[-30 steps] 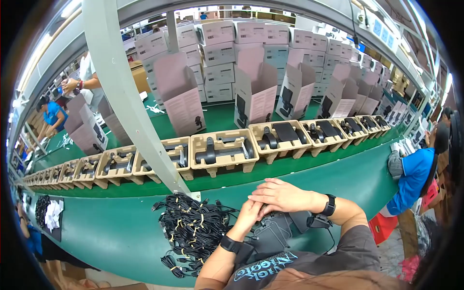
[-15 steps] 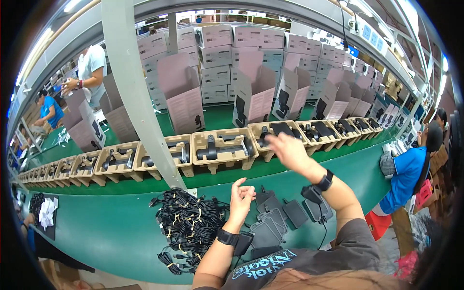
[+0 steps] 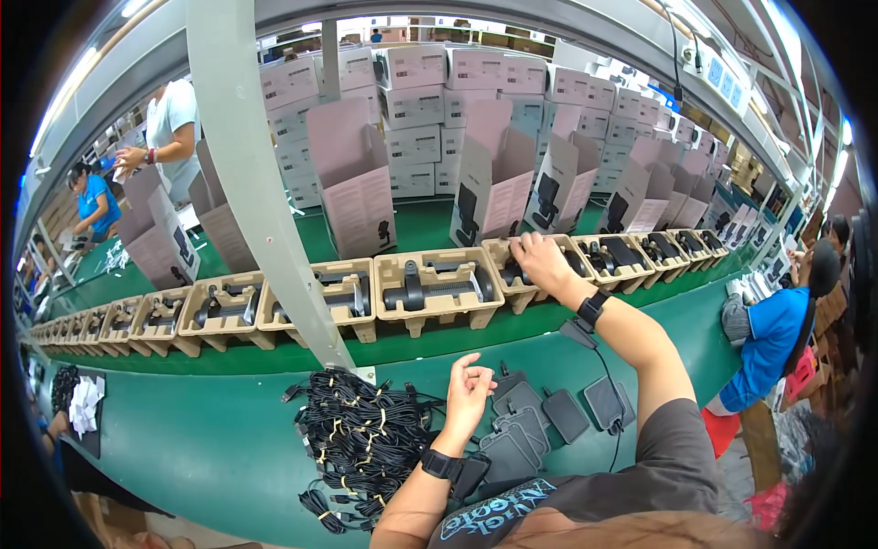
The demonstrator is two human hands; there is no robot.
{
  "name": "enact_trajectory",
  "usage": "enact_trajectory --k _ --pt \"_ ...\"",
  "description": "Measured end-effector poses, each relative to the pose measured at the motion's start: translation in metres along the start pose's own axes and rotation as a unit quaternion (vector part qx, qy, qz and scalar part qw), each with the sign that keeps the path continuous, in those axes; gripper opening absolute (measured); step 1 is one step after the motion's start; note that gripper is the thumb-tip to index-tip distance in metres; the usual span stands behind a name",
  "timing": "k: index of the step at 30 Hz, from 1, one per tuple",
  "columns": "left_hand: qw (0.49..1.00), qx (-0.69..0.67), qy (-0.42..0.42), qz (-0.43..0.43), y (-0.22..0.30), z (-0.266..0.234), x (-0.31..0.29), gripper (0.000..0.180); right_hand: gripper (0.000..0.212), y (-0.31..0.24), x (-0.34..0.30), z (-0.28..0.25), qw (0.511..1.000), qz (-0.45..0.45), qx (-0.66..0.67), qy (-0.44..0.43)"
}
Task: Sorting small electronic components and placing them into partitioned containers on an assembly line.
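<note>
My right hand (image 3: 541,263) reaches over a tan moulded pulp tray (image 3: 518,297) in the row, its fingers bent down onto the black parts inside. The fingertips are partly hidden, so any grip is unclear. Held above the table, my left hand (image 3: 469,392) has loosely curled, parted fingers and nothing visible in it. Left of it lies a heap of bundled black cables (image 3: 352,430) with pale ties. Flat black plate-like pieces (image 3: 565,414) lie to its right. The neighbouring tray (image 3: 412,320) holds a black stand-like part (image 3: 414,291).
Open-topped cartons (image 3: 357,210) stand behind the tray row. A grey upright post (image 3: 265,201) rises between me and the trays. White boxes (image 3: 412,145) are stacked behind. A co-worker in blue (image 3: 773,329) sits at the right; others work at the far left.
My right hand has lowered from above the tray onto its contents. My left hand has shifted slightly right and down, its fingers loosening. The whole view has shifted a little.
</note>
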State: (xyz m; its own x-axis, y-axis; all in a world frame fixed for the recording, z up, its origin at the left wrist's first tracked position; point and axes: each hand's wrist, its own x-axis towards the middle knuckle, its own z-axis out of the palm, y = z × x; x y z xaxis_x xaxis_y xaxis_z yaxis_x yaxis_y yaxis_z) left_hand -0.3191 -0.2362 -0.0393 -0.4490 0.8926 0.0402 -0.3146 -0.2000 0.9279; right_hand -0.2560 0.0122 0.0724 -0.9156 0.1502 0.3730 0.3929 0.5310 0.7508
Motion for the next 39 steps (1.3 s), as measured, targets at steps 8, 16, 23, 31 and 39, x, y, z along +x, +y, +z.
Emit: enact_trajectory --k 8,16,23,31,39 --pt "1.000 0.013 -0.003 0.002 0.000 -0.007 -0.001 0.035 0.012 -0.007 0.023 0.003 0.983 -0.030 0.036 -0.178" --pt "0.999 0.031 -0.001 0.011 -0.001 -0.013 -0.003 0.031 0.025 -0.062 0.050 0.055 0.870 0.363 0.325 -0.077" --pt "0.998 0.052 0.010 0.017 -0.004 -0.023 -0.003 0.029 0.026 -0.060 0.036 0.047 0.937 0.280 0.207 0.011" --pt "0.995 0.098 0.003 0.014 -0.013 -0.027 -0.005 0.024 0.018 -0.052 0.045 0.049 0.853 0.356 0.370 -0.096" --pt "0.995 0.099 0.012 0.013 -0.010 -0.034 -0.006 0.023 0.013 -0.036 0.025 0.063 0.851 0.227 0.465 -0.092"
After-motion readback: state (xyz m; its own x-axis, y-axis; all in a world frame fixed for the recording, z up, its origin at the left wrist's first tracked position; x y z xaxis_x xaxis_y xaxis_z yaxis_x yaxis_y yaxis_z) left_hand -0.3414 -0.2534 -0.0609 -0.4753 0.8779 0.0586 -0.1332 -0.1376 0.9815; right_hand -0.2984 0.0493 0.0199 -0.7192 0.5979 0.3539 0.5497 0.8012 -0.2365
